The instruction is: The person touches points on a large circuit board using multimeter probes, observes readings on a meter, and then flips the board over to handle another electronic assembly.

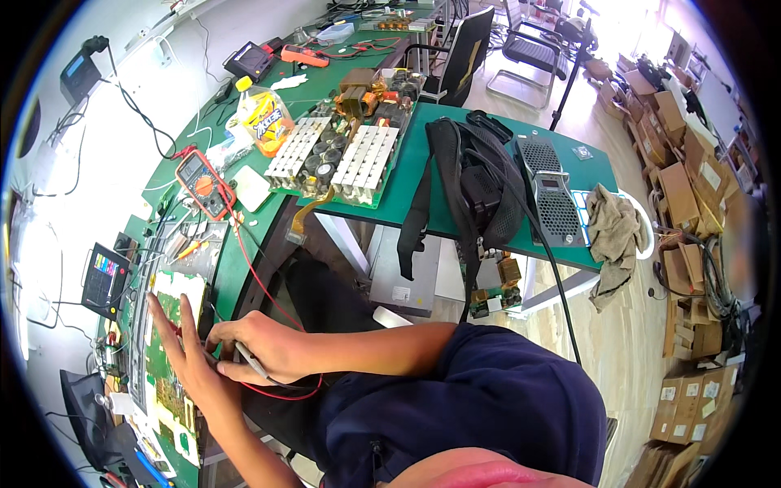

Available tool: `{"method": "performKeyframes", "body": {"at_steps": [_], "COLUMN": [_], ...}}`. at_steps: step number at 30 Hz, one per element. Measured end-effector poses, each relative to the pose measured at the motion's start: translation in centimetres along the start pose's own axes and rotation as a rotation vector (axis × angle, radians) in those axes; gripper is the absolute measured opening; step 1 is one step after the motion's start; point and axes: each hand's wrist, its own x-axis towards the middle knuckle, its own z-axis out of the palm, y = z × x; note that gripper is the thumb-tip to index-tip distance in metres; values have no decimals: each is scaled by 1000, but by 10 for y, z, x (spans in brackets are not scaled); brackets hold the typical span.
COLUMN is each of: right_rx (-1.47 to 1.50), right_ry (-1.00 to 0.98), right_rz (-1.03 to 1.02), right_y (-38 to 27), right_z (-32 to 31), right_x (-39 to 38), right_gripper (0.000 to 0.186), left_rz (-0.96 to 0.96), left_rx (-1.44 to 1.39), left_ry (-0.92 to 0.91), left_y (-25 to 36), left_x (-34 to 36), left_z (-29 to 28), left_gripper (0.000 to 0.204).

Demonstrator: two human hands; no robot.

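Observation:
Close together over a long green circuit board (169,382) on the left bench are both hands. My left hand (199,370) has two fingers stretched out and spread above the board; a small red spot shows between them, too small to name. My right hand (264,346) is closed round a grey pen-shaped probe (250,359), its tip hidden by the fingers. A red wire runs from an orange multimeter (205,185) down past my right wrist and back toward my left hand. Where that wire ends is hidden.
Beyond the multimeter, a large power board with white heatsinks (366,159) lies beside a yellow-labelled bottle (264,118). A black bag (472,179), a perforated metal case (553,195) and a brown cloth (612,232) occupy the right table. Cardboard boxes (691,407) line the right wall.

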Motion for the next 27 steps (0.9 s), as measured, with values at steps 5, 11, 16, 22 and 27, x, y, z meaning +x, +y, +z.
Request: {"method": "performKeyframes", "body": {"at_steps": [5, 11, 16, 22, 27], "right_rx": [-41, 149, 303, 318, 358], "right_ry": [11, 94, 56, 40, 100], "right_rz": [123, 188, 343, 306, 351], "right_y": [19, 59, 69, 69, 66], "right_z": [-9, -29, -28, -33, -39], "right_x": [3, 14, 14, 11, 17], "right_gripper": [24, 22, 21, 25, 23], "left_rz": [-102, 345, 742, 1132, 717], "left_rx": [156, 73, 103, 697, 432], "left_ry": [-288, -456, -1082, -673, -370], "left_y": [22, 90, 146, 152, 169], "left_x": [18, -5, 4, 14, -8], "left_z": [-15, -91, -135, -110, -66], "left_gripper": [73, 34, 70, 63, 46]}}
